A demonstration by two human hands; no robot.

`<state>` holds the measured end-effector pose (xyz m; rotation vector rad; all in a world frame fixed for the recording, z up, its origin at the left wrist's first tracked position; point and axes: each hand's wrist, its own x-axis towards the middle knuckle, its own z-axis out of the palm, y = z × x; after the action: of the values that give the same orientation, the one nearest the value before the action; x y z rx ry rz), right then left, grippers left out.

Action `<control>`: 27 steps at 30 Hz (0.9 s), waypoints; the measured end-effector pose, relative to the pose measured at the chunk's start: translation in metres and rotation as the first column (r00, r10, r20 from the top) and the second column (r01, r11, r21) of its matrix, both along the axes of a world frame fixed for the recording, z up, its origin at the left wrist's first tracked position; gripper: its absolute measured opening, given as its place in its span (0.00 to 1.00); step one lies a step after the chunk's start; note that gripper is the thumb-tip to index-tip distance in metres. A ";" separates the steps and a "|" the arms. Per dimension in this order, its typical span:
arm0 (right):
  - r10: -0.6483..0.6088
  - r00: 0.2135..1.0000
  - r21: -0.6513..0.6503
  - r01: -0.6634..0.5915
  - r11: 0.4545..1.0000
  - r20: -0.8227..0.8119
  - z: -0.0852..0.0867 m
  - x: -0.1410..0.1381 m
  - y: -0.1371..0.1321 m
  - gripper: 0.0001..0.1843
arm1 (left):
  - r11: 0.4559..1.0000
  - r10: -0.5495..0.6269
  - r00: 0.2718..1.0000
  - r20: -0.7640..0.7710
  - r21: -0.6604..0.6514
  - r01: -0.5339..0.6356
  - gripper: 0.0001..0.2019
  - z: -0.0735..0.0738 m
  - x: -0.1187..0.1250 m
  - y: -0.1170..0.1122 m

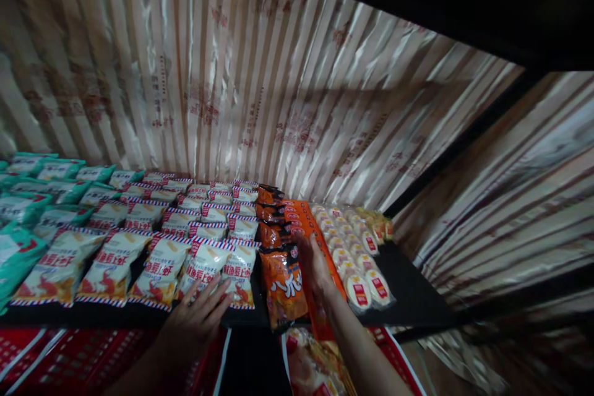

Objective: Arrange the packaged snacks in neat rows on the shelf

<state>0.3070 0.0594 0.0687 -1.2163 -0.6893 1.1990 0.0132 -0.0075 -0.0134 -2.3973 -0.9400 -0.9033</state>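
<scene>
My left hand (204, 309) lies with its fingers spread against the lower front of a white snack bag (204, 263) with striped edges. My right hand (314, 266) is upright, its fingers stretched out flat between a black-and-orange snack bag (284, 288) and a row of orange packets (320, 244). It touches or nearly touches the side of that front bag. Its fingertips reach back along the row, and part of the fingers is hard to make out. Neither hand grips a thing that I can see.
A black shelf (417, 291) carries the rows. Teal bags (60, 223) stand at the left, clear packs of round pale items (364, 288) at the right. Red baskets (106, 359) stand below. Printed sheeting (232, 74) forms the back; a black post (464, 136) rises at the right.
</scene>
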 end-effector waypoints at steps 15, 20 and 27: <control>0.032 0.999 0.026 -0.033 0.999 0.022 -0.008 0.006 -0.029 0.29 | 0.999 -0.022 1.000 0.021 0.038 0.021 0.17 0.014 0.004 -0.006; 0.090 0.995 0.047 -0.091 0.995 0.033 -0.009 0.011 -0.026 0.31 | 0.999 -0.019 1.000 -0.012 0.030 0.019 0.17 0.011 0.007 -0.004; 0.076 0.997 0.059 -0.077 0.995 0.011 -0.011 0.019 -0.020 0.30 | 0.999 0.006 1.000 -0.018 0.054 -0.005 0.16 0.022 0.014 -0.008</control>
<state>0.3256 0.0396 0.0580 -1.1553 -0.7785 1.2287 0.0269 -0.0157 0.0081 -2.3525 -0.9039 -0.8925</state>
